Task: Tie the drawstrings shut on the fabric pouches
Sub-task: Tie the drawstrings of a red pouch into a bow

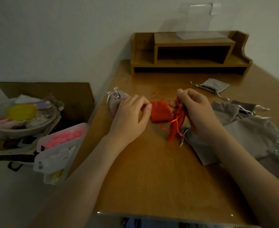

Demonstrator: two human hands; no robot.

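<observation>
The left hand [130, 116] hides part of a small grey cloth pouch [114, 102]. The right hand [199, 111] hides the top of a red cloth pouch [176, 127].

Dim room: wooden desk [160, 170] with shelf organizer [189, 53] against pale wall [61, 30].

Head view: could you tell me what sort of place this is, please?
Probably a home craft desk: wooden desk against a wall, wooden organiser on it, cluttered cardboard box beside it.
</observation>
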